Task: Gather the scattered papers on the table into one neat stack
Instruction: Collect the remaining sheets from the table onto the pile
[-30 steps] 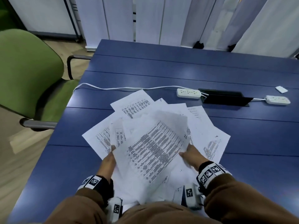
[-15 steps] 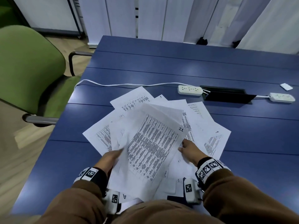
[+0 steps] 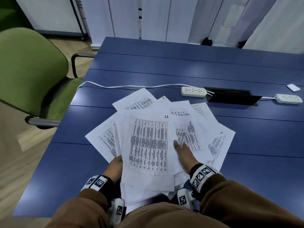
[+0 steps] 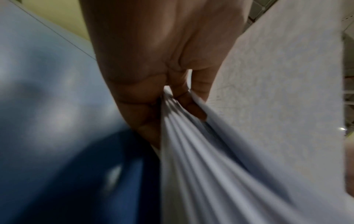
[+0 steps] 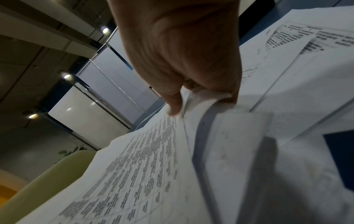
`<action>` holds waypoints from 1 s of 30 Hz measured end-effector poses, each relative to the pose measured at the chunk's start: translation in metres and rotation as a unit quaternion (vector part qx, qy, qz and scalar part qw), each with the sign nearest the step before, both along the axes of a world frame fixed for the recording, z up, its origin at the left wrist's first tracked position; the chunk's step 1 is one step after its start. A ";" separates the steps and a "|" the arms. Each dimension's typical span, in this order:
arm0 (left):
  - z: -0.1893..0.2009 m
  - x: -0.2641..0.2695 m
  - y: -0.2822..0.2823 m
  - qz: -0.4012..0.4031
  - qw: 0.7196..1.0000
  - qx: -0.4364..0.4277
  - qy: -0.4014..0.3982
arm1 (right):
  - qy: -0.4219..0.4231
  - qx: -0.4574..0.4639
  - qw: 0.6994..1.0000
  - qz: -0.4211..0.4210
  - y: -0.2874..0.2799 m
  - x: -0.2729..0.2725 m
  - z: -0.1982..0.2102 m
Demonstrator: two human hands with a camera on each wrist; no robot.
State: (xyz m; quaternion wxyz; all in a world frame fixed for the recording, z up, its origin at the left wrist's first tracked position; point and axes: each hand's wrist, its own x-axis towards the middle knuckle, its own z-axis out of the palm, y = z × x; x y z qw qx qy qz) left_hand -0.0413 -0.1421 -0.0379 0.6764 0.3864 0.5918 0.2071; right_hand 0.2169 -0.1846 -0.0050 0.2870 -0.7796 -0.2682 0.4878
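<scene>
Two hands (image 3: 115, 167) grip papers (image 3: 148, 145) (two power strips (image 3: 193, 91) behind)

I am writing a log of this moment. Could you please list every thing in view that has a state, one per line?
White printed paper sheets: fanned out, overlapping, not yet one neat stack.
Top sheet marked 21: lies over the others.
Left hand: grips a bundle of sheet edges.
Right hand: on the sheets, holds a sheet edge.
Two white power strips: lying on the blue table.
Black cable hatch: lid open.
</scene>
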 end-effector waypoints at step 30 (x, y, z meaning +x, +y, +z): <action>-0.014 0.014 0.024 0.003 0.990 0.125 0.056 | -0.148 0.031 0.987 0.048 0.046 0.018 -0.021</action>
